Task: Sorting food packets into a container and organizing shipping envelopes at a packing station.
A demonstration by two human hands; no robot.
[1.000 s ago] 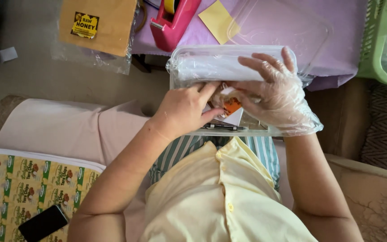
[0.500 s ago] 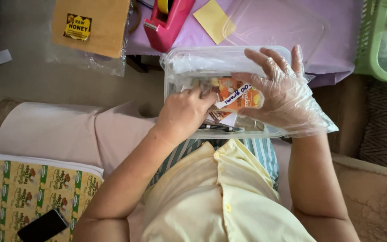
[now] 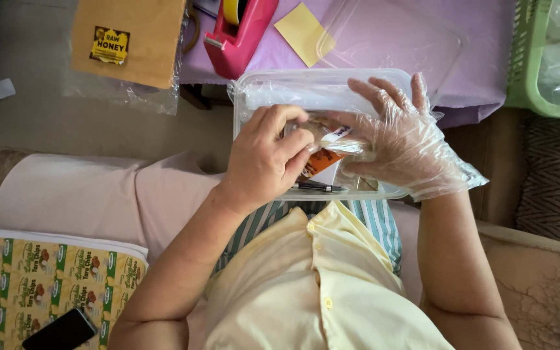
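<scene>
So there's a table [image 3: 384, 52] under a purple cloth, carrying a clear plastic lid [image 3: 416, 39], a pink tape dispenser [image 3: 241, 29] and a yellow sticky note [image 3: 303, 32]. Just in front, on the person's lap, sits a clear plastic container [image 3: 280, 87]. Over it, the gloved right hand [image 3: 400, 142] cups a small clear packet with an orange-and-white label [image 3: 322, 162], fingers loosely curled, while the bare left hand [image 3: 267, 159] pinches the packet's edge. A black pen [image 3: 319, 187] lies just below.

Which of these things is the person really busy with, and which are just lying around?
In hand: small orange-labelled packet, left hand, gloved right hand, clear plastic tray, black pen.

Lying about: pink tape dispenser, yellow sticky note, brown bag, green basket, black phone.
</scene>
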